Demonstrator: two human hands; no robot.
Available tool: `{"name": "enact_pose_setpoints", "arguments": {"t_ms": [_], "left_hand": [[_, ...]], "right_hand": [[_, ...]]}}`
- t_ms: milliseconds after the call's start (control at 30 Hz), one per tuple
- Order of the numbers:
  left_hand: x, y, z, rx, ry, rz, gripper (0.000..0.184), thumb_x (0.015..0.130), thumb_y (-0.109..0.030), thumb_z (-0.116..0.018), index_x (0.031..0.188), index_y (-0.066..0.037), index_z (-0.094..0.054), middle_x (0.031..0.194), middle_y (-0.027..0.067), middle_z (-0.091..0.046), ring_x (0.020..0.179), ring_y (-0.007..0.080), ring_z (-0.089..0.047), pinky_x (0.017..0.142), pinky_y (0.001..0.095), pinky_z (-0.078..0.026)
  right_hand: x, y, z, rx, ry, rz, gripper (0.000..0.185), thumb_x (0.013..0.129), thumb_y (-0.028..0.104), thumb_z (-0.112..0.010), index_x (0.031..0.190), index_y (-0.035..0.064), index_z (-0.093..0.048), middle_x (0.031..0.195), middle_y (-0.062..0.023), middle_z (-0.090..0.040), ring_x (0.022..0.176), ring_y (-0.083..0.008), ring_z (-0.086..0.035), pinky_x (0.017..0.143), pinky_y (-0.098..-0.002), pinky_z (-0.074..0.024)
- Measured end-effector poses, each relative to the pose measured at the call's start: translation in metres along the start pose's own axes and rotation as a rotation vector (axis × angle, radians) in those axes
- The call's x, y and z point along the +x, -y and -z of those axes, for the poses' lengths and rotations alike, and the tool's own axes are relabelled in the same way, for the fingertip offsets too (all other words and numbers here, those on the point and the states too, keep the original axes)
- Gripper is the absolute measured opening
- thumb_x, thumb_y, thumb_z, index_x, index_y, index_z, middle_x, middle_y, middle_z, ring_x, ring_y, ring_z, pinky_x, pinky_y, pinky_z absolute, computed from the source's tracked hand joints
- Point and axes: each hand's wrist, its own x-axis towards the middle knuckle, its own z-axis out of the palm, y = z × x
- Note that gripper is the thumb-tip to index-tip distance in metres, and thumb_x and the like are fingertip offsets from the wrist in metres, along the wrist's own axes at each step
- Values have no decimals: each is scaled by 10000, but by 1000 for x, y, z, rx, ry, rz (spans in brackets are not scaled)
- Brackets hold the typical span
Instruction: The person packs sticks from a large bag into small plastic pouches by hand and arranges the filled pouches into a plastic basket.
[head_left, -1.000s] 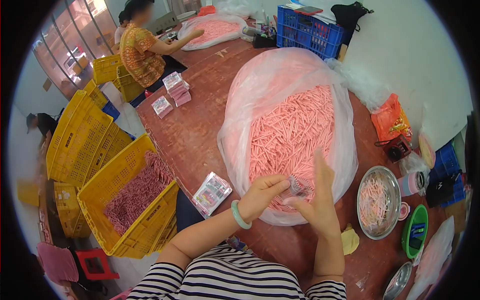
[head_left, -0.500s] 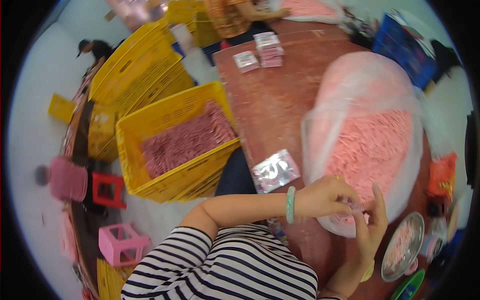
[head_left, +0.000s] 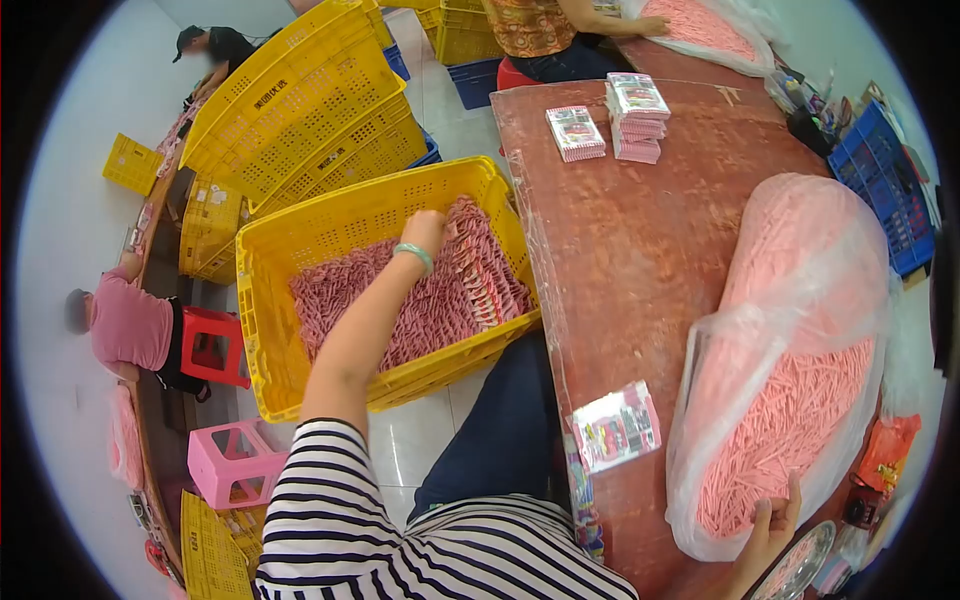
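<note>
My left hand (head_left: 427, 230), a green bangle at its wrist, hovers over the yellow crate (head_left: 262, 345) on my left. Its fingers are curled shut, and whatever they hold is hidden. Rows of small pink-and-white packets (head_left: 400, 310) fill the crate's bottom. On the right, my right hand (head_left: 772, 530) is open at the lower end of a large clear plastic bag (head_left: 800, 300), fingers apart near loose pink sticks (head_left: 770, 445). A flat silver-and-pink printed pouch (head_left: 617, 427) lies on the red-brown table (head_left: 640, 280) between my hands.
Stacks of printed pouches (head_left: 637, 115) stand at the table's far end. A metal bowl (head_left: 800, 565) sits by my right hand; a blue basket (head_left: 885, 190) is at the right edge. Yellow crates (head_left: 290, 110) are piled left. Other people work at the far table and left bench.
My hands were together over the bag's lower end, fingering something small. My left hand has swung left over the crate; my right has lowered toward the sticks. The view has shifted too.
</note>
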Motion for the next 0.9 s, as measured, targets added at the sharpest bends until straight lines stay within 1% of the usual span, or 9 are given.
{"name": "enact_pose_setpoints", "arguments": {"t_ms": [100,133,233,333,400,533,567,633,900], "left_hand": [[30,26,-81,59,-3,59,125,818,-100,-613,801,-23,-710,891,216,-682,817,356,-678,747,429,-553],[35,23,-92,59,18,90,103,807,-58,-609,814,-15,-702,908,220,-683,839,350,-681,757,417,-559],[46,11,-107,28,64,142,85,766,-31,-643,820,-30,-709,914,223,-681,877,343,-677,771,405,-559],[53,6,-132,103,106,91,89,779,-62,-630,812,-42,-711,891,217,-680,844,366,-671,756,439,-547],[54,13,-147,194,57,4,106,770,-52,-599,792,-35,-701,877,213,-683,802,352,-675,698,438,-545],[84,69,-246,-358,277,248,116,836,-131,-628,858,-29,-677,796,143,-691,713,245,-660,619,382,-525],[68,23,-175,-14,366,95,163,865,-122,-587,943,-13,-680,859,165,-701,799,283,-679,693,401,-531],[77,28,-165,-166,317,184,290,812,-145,-641,1066,-10,-682,1040,234,-672,1003,350,-651,876,430,-503],[30,-1,11,-283,-95,47,289,899,-222,-632,1079,-1,-683,1049,176,-689,962,314,-664,837,411,-527]], "right_hand": [[5,9,-7,-63,-55,-39,566,857,5,-565,1406,42,-428,708,31,-429,648,-62,-412,618,-186,-355],[3,21,-12,15,-145,-14,231,890,58,-661,1106,-23,-660,773,-34,-582,637,-100,-488,573,-232,-428],[4,27,-19,-4,-159,-91,264,887,21,-642,1145,-29,-637,767,-17,-549,641,-91,-458,592,-222,-412],[6,-17,-5,-111,-68,-50,575,853,-3,-556,1410,43,-420,705,28,-429,644,-70,-421,604,-197,-367],[5,-6,-14,16,-83,-189,558,853,-27,-548,1395,11,-424,844,-17,-559,731,-115,-520,647,-229,-444],[3,1,-13,-230,-126,-158,495,835,-15,-611,1319,13,-515,913,-6,-562,753,-87,-503,673,-238,-449],[4,-3,-15,-189,-166,-148,421,826,-13,-626,1241,12,-561,877,-8,-567,737,-87,-508,665,-238,-446],[4,-4,-9,-205,-172,-98,300,825,-20,-637,1124,8,-619,848,-11,-584,740,-78,-527,662,-226,-442],[13,-5,-32,-320,64,113,169,774,29,-679,941,9,-665,824,-111,-605,721,-203,-592,654,-300,-466]]}}
